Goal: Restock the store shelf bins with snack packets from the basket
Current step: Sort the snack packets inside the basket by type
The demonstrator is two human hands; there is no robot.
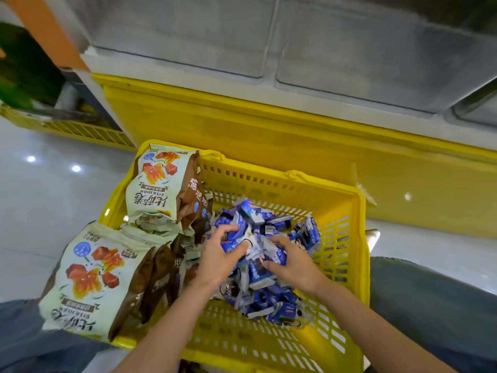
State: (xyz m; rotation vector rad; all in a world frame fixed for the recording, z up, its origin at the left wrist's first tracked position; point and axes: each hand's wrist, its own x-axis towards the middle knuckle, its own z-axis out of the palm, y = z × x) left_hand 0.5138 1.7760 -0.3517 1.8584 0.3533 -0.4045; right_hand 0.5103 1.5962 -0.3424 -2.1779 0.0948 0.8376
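The small blue snack packets (269, 219) lie heaped toward the right of the yellow basket (347, 238). The left hand (220, 254) curls round a clump of them, and the right hand (293, 262) pinches more just beside it. Best to squeeze both clumps together and lift straight up, clear of the big pale green bags (158, 184) on the basket's left.

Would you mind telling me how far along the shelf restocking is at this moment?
Done: nothing visibly shelved. In hand: the left hand and right hand grip small blue packets inside the yellow basket. Left: that blue pile and the large cream bags at the basket; the bins above await.
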